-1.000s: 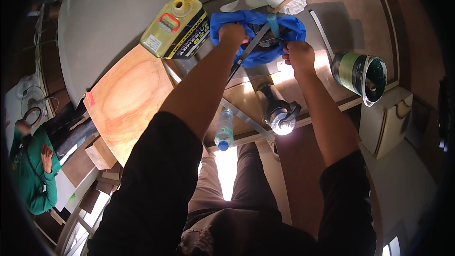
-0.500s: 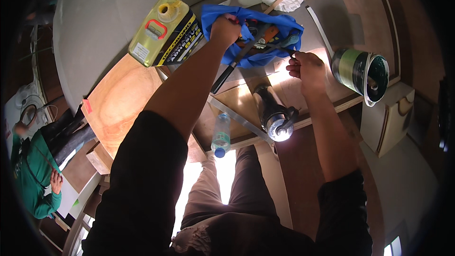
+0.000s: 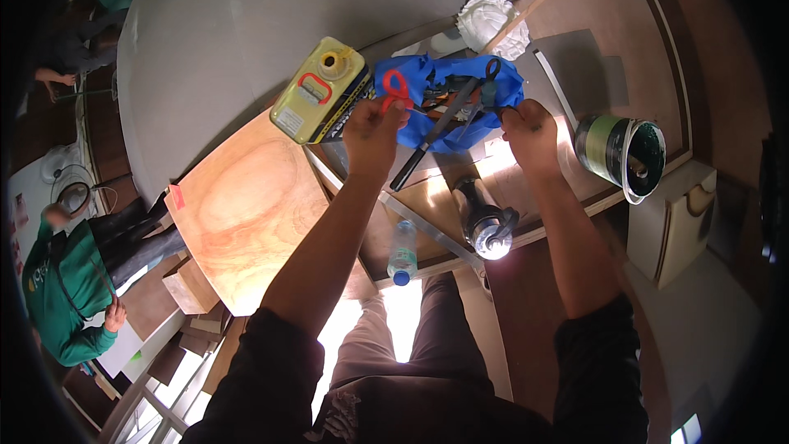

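Red-handled scissors [image 3: 396,85] are in my left hand [image 3: 370,136], closed round them at the left side of a crumpled blue cloth bag [image 3: 452,136]. My right hand [image 3: 530,136] is closed at the bag's right edge on something dark that I cannot make out. Assorted tools lie inside the bag, mostly too jumbled to name. Across it slants a long metal tool with a black handle [image 3: 408,166]. A yellow adhesive can [image 3: 304,115] stands just left of the bag; a white crumpled round cloth [image 3: 485,20] is behind it.
A plywood panel [image 3: 238,214] is at left. Nearer lie a clear bottle [image 3: 403,255], a metal strip [image 3: 444,242] and a dark flask [image 3: 481,218]. A paint bucket [image 3: 612,148] is at right. A co-worker in green [image 3: 70,288] and another person [image 3: 74,49] are at far left.
My left hand has come out of the bag, lifting the red-handled scissors into sight. My right hand stays at the bag's right edge. The view has shifted, so the tabletop things appear lower.
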Action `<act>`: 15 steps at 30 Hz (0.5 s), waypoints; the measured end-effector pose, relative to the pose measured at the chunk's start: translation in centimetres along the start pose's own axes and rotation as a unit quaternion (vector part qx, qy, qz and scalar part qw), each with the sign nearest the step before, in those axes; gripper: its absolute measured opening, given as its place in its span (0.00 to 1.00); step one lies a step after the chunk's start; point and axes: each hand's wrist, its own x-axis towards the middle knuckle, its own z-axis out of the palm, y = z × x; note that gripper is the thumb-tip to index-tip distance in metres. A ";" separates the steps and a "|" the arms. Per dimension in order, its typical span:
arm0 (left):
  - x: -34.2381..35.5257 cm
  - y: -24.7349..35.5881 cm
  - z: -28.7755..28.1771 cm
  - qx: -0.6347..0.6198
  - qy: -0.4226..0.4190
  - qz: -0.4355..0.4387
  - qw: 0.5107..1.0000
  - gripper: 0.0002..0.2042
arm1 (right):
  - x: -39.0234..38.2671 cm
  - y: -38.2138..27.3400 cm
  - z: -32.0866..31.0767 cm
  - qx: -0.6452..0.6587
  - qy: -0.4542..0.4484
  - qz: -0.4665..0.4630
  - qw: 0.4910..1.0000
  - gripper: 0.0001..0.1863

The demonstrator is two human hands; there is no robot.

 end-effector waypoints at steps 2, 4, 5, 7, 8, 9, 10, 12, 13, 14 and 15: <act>-1.4 1.7 -1.1 -0.022 0.014 -0.016 1.000 0.07 | -0.8 -1.8 -0.3 0.013 -0.009 0.018 1.000 0.09; -3.0 4.1 -1.8 -0.023 0.039 -0.033 0.998 0.07 | -1.5 -3.1 -0.7 0.021 -0.024 0.061 0.998 0.08; -3.6 4.9 -2.2 -0.040 0.039 -0.032 0.998 0.07 | -1.8 -2.6 -1.2 0.021 -0.031 0.006 0.999 0.08; -4.5 6.4 -3.1 -0.075 0.042 -0.027 0.996 0.07 | -2.2 -1.9 -2.1 0.035 -0.039 -0.050 0.997 0.08; -5.0 7.4 -3.6 -0.083 0.055 -0.037 0.994 0.07 | -2.6 -2.9 -2.4 0.049 -0.040 -0.051 0.997 0.08; -5.4 8.2 -4.3 -0.094 0.062 -0.039 0.993 0.06 | -3.0 -4.0 -2.7 0.063 -0.042 -0.051 0.996 0.07; -5.7 8.8 -5.1 -0.106 0.068 -0.041 0.991 0.06 | -3.5 -5.0 -3.1 0.098 -0.028 -0.009 0.995 0.07; -6.6 10.2 -6.7 -0.143 0.081 -0.040 0.986 0.06 | -4.8 -8.6 -4.0 0.207 -0.017 0.028 0.978 0.07; -7.2 11.0 -7.5 -0.168 0.089 -0.039 0.981 0.06 | -5.4 -10.7 -4.7 0.185 -0.008 0.032 0.982 0.07; -7.7 11.9 -8.0 -0.196 0.093 -0.038 0.975 0.05 | -6.0 -12.9 -5.7 0.161 0.004 0.033 0.986 0.07; -8.4 13.2 -8.2 -0.213 0.098 -0.040 0.971 0.06 | -6.8 -14.6 -6.6 0.138 0.015 0.037 0.990 0.07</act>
